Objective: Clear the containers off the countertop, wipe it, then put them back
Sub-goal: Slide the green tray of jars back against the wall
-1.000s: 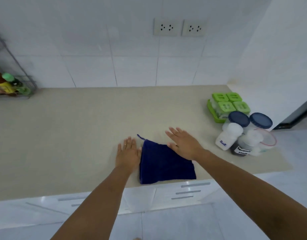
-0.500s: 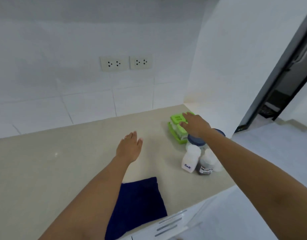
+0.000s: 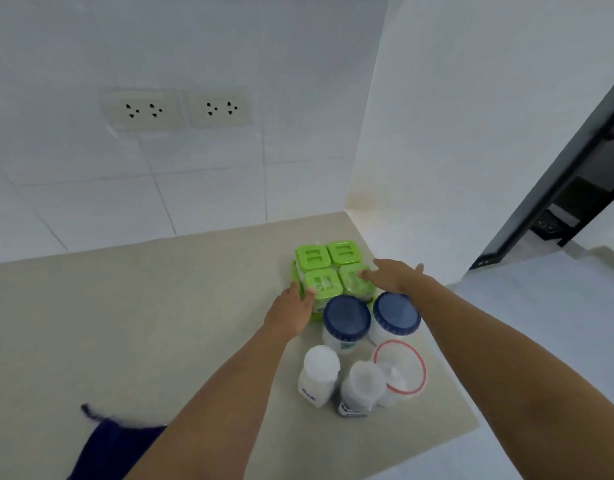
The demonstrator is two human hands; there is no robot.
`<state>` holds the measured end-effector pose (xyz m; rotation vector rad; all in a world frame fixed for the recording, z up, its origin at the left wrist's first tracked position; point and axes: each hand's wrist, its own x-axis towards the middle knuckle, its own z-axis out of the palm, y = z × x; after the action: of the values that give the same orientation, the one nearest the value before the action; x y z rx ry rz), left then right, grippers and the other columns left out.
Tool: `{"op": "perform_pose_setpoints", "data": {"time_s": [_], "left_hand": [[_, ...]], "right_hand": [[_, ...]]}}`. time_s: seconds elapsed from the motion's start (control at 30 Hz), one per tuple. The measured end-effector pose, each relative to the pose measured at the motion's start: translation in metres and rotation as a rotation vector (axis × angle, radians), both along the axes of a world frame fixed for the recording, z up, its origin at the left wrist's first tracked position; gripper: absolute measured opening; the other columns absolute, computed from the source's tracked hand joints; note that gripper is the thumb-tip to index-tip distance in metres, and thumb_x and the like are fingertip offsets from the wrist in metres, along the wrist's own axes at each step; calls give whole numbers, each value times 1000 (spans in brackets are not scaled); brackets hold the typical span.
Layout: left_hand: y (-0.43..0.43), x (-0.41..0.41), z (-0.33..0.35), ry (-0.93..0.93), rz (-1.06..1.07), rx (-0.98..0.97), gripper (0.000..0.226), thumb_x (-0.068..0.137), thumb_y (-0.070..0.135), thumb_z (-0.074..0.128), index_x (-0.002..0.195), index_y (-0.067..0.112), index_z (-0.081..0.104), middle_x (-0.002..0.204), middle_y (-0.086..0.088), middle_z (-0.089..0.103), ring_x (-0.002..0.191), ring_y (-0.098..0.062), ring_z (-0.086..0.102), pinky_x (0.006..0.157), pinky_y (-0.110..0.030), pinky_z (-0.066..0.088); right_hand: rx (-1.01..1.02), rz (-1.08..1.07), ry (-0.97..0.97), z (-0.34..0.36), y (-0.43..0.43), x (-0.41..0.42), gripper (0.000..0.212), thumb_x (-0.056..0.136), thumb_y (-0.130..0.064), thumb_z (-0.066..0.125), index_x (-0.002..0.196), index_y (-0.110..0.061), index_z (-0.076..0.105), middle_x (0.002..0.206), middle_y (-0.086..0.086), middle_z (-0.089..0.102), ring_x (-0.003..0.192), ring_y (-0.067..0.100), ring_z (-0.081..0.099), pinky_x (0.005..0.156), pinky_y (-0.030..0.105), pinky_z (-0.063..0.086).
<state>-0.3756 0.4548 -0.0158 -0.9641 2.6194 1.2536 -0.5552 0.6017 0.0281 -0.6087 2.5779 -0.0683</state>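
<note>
green-lidded set (image 3: 328, 271): far, upright | blue-lidded jars (image 3: 347, 318): middle | white bottles (image 3: 319, 374): near edge

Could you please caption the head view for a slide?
Both hands, left hand and right hand, reach around the green-lidded square container set on the beige countertop.

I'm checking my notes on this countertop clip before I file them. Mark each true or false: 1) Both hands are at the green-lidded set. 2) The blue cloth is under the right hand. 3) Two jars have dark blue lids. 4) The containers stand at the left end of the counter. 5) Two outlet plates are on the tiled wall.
1) True: the left hand and right hand flank the green-lidded set.
2) False: the blue cloth lies near the counter's front edge, away from both hands.
3) True: two blue-lidded jars stand side by side.
4) False: they cluster at the countertop's right end, by the side wall.
5) True: two outlet plates sit side by side.
</note>
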Motion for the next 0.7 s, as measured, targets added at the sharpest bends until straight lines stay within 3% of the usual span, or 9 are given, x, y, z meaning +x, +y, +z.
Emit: {"op": "perform_pose_setpoints", "data": {"time_s": [0.03,0.13,0.27,0.4,0.5,0.57,0.7], "left_hand": [[0,-3,-4,-1,25,26,62,100,50,26,146,10,32,145,-18,44,132,-35,43,110,-44,34],[-6,-12,-14,-4,115,127,60,98,52,31,141,10,41,141,-17,50,129,-34,47,107,-38,36],[-10,-22,-19,81,246,356,47,97,48,43,129,18,58,131,-8,61,114,-24,57,92,-28,38],[-13,-29,-21,157,434,635,44,91,43,59,121,12,63,118,-7,69,97,-21,66,88,-32,53],[-12,-33,-18,216,544,780,39,88,34,67,116,7,64,99,-5,72,80,-15,68,56,-23,56],[-13,-35,-14,247,604,849,34,87,27,69,113,7,64,91,-2,70,74,-13,65,43,-18,52],[-23,-30,-6,292,692,886,36,86,24,70,116,5,62,103,-8,68,74,-14,65,44,-18,53]], "right_hand": [[11,26,-64,-6,1,-6,88,83,-77,34,151,-23,25,158,0,26,145,28,23,115,61,0],[-37,25,-291,-21,4,-19,91,80,-77,43,145,-13,38,151,8,38,133,30,41,110,48,31],[-162,-101,-488,-27,5,-32,89,63,-78,62,123,-11,59,118,10,64,100,29,65,94,47,52],[-217,-128,-523,-35,-1,-45,89,66,-67,70,132,-9,52,123,11,58,108,26,59,99,42,48],[-217,-118,-528,-34,-6,-46,97,68,-67,68,142,-10,41,140,10,47,114,23,54,105,40,39],[-223,-117,-531,-32,-10,-46,100,69,-67,68,145,-10,37,143,10,45,112,22,54,98,37,38],[-254,-116,-528,-22,-28,-41,100,70,-65,69,145,-9,35,143,8,45,113,22,54,90,35,32]]}}
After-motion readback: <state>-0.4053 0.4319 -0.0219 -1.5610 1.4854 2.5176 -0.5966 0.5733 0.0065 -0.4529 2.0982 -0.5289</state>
